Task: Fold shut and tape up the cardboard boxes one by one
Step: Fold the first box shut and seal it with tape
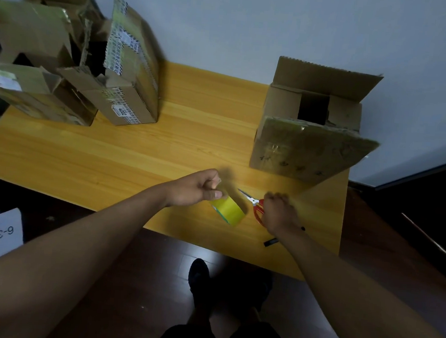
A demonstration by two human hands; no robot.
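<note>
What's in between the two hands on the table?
In the head view, the yellow tape roll and the scissors lie between the left hand and the right hand.

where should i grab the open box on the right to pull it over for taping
Take the open box by its two side walls, reaching from the near edge of the table. Its near flap hangs out toward you and the far flap stands up, so both would likely bend if pulled.
</note>
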